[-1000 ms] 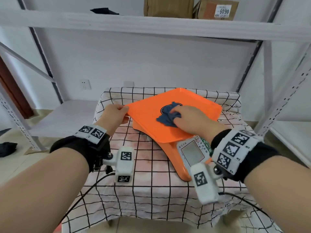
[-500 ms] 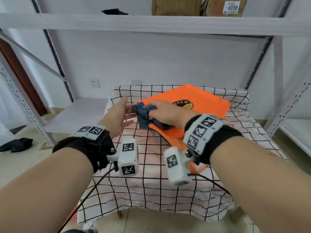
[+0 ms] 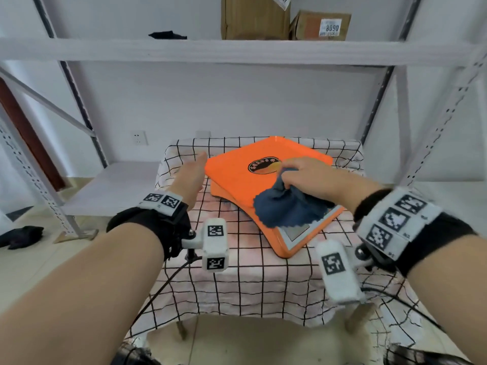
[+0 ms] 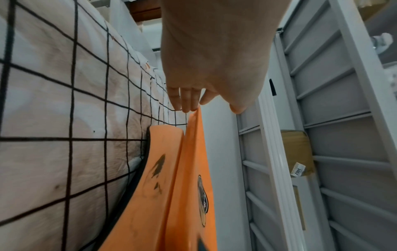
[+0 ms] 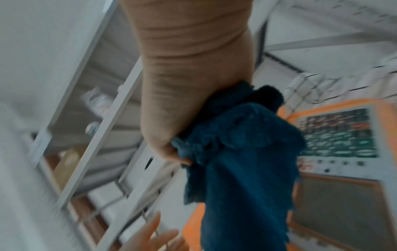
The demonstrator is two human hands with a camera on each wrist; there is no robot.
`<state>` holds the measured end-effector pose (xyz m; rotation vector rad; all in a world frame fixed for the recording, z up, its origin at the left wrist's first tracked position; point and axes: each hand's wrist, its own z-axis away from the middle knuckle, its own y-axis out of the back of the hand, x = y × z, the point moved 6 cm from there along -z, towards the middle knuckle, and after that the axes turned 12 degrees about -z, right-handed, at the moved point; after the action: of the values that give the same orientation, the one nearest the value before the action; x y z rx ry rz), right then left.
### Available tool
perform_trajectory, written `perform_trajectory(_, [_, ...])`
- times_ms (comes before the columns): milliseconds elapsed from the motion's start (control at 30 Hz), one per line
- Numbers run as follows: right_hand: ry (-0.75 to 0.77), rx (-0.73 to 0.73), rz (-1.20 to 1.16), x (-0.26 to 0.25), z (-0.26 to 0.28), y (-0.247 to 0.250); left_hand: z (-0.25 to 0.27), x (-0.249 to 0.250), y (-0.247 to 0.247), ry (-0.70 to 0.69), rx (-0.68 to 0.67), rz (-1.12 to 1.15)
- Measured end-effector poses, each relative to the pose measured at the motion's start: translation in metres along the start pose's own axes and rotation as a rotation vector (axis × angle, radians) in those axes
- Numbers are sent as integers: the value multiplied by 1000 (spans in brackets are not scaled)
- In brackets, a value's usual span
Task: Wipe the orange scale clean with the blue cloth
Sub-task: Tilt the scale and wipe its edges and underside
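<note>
The orange scale (image 3: 232,177) lies on the checked tablecloth, its platter bearing a dark oval logo (image 3: 264,165) and its display panel (image 3: 295,230) at the near end. My right hand (image 3: 303,171) hovers above the platter and grips the blue cloth (image 3: 287,209), which hangs down over the near part of the scale; the right wrist view shows the cloth (image 5: 238,161) bunched in the fist beside the keypad (image 5: 341,134). My left hand (image 3: 191,175) is flat with straight fingers at the platter's left edge. In the left wrist view its fingertips (image 4: 184,103) touch the platter's corner (image 4: 193,129).
The small table (image 3: 263,280) is draped in a white cloth with a black grid. Grey metal shelving (image 3: 237,51) surrounds it, with cardboard boxes (image 3: 254,17) on the upper shelf. A low white shelf board (image 3: 116,185) sits to the left. Cables trail from my wrist cameras.
My right hand swept the cloth from the platter's middle to its left edge, then lifted it back over the near right part. My left hand let go of the rim and straightened.
</note>
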<state>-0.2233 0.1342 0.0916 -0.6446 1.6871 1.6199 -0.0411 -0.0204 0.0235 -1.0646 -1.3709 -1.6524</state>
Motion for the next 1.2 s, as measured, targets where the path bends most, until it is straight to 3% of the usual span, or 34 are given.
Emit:
perform_trajectory(133, [-142,456,-308,54,19,30,-8,-1,8,-7,13,-104])
perform_trajectory(200, [-296,583,-653,80,20,27,-14,-3,9,-20,6,-158])
perform_trajectory(267, [-426,591,-1009,97,11,12,-21,-2,9,-43,-11,-194])
perform_trajectory(300, [-445,580,-1081,100,6,5,-23,-1,10,-56,-20,-217])
perform_trajectory(467, [-385,620,-1000,99,-11,-26,-40,6,8,-106,-65,-290])
perform_trajectory(600, [-347,711,-1199,105,-21,-30,-54,7,6,-118,-77,-327])
perform_trajectory(733, [-318,756,-1296,110,-29,-19,-54,3,9,-146,-23,-169])
perform_trajectory(933, [-250,647,-1332,105,-61,15,-8,16,30,-291,178,11])
perform_trajectory(1067, [-266,544,-1273,106,-76,18,18,7,27,-471,93,-153])
perform_trajectory(1200, [-241,551,-1380,119,-66,11,26,0,13,-567,190,-261])
